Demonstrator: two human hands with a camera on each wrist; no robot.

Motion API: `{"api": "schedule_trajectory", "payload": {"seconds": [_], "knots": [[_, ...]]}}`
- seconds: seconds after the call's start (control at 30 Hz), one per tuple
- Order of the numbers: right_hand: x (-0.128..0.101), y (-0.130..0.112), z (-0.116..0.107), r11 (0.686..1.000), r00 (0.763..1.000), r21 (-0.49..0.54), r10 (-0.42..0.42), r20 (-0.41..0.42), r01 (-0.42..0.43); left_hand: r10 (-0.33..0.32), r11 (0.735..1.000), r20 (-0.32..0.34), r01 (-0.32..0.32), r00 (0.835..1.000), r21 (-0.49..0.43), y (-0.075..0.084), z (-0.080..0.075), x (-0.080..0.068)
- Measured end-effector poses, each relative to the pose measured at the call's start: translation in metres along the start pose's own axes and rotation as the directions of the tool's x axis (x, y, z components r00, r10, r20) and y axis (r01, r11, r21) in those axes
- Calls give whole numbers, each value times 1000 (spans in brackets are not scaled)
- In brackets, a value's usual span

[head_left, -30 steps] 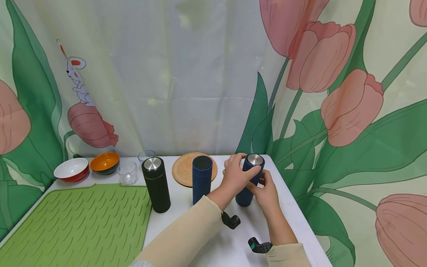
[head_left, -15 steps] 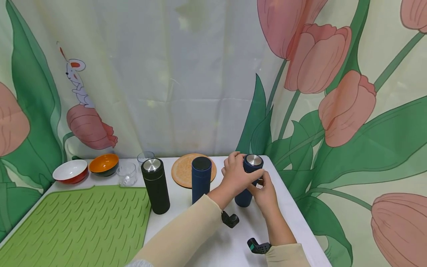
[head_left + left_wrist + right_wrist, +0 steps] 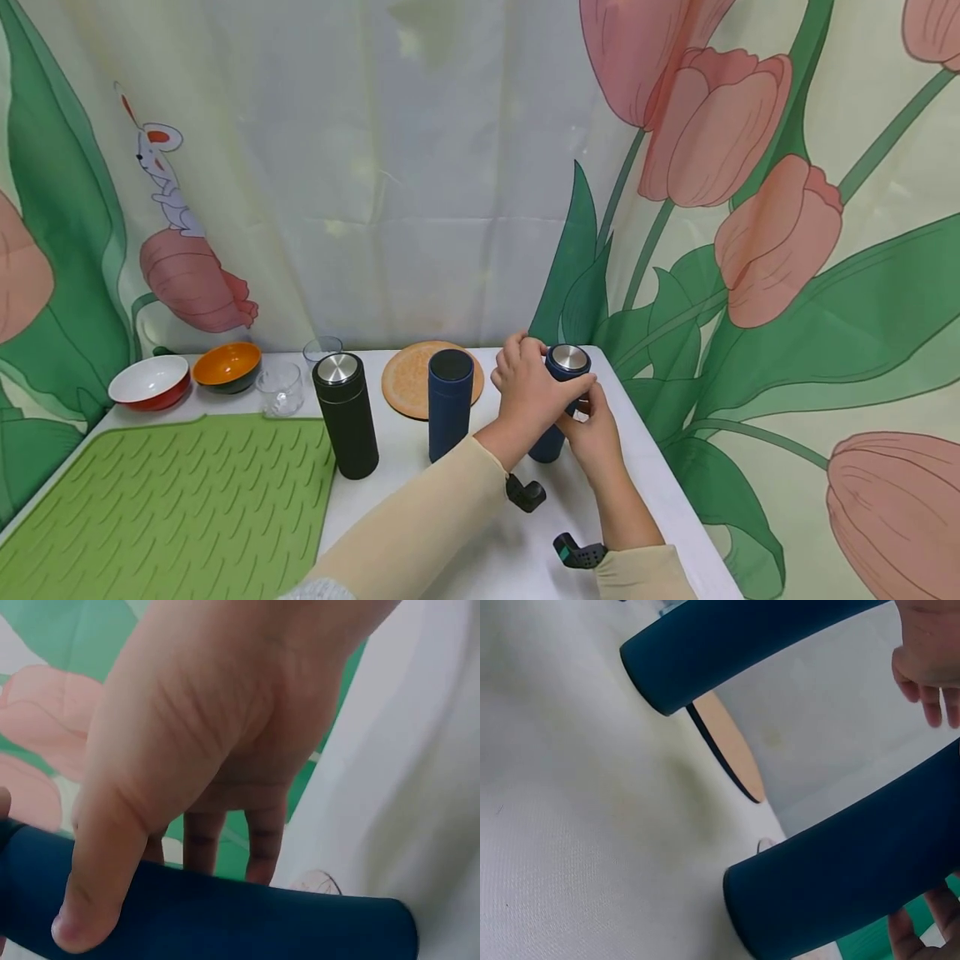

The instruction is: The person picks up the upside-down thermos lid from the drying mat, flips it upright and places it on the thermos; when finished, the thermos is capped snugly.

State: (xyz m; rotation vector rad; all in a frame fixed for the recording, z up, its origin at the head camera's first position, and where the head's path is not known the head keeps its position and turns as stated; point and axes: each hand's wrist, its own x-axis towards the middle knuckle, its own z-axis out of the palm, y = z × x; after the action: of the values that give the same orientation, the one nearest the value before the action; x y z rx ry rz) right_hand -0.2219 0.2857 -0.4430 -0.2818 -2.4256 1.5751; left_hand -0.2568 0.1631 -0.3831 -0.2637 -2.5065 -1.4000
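At the right of the table stands a blue thermos flask (image 3: 547, 447) with a steel-topped lid (image 3: 571, 358). My left hand (image 3: 527, 396) is at its upper part, the thumb laid across the near side and the fingers toward the back. In the left wrist view that thumb rests on the flask, the fingers running behind it. My right hand (image 3: 598, 435) holds the flask below the lid from the right, with thumb and fingers on it. A second blue thermos (image 3: 450, 408), dark-topped, stands to the left. Farther left is a black thermos (image 3: 347, 421).
A green ridged mat (image 3: 180, 508) covers the left of the white table (image 3: 517, 554). Behind it are a red-and-white bowl (image 3: 150, 383), an orange bowl (image 3: 227, 367) and clear glasses (image 3: 281, 387). A round board (image 3: 401, 379) lies behind the middle flask. A tulip-printed curtain (image 3: 435, 167) hangs behind.
My left hand's fingers have spread slightly up and left, away from the flask's side, with the thumb still across it. The right hand stays at the flask. The camera has shifted slightly.
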Motion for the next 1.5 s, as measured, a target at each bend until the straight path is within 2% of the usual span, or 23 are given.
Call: {"api": "schedule_trajectory", "payload": {"seconds": [0.2,0.43,0.7,0.9,1.07,1.23,1.3,1.4,1.5], "knots": [[-3,0,0,1000,1000,7,1,14,-1,53,995,65,-47,997,-85,-8,-3,4],[-2,1,-1,1000,1000,3,-7,15,7,113,979,172,-81,979,-186,-15,-7,10],[-3,-1,-1,1000,1000,-12,-2,16,2,138,941,299,-32,944,-336,-27,-9,18],[-1,0,1,999,999,-37,2,34,-1,139,909,344,18,929,-416,-36,-8,22],[3,-1,3,999,999,-41,-5,50,7,149,891,362,35,920,-453,-42,-10,27],[8,0,6,998,996,-52,-16,86,21,156,866,367,51,917,-497,-49,-12,30],[10,2,7,998,995,-60,-23,99,29,156,865,362,50,919,-500,-52,-12,30],[10,4,10,996,994,-77,-37,99,44,137,885,338,38,931,-463,-54,-14,25],[9,7,11,996,995,-77,-46,85,53,74,923,304,51,950,-382,-48,-20,9]]}}
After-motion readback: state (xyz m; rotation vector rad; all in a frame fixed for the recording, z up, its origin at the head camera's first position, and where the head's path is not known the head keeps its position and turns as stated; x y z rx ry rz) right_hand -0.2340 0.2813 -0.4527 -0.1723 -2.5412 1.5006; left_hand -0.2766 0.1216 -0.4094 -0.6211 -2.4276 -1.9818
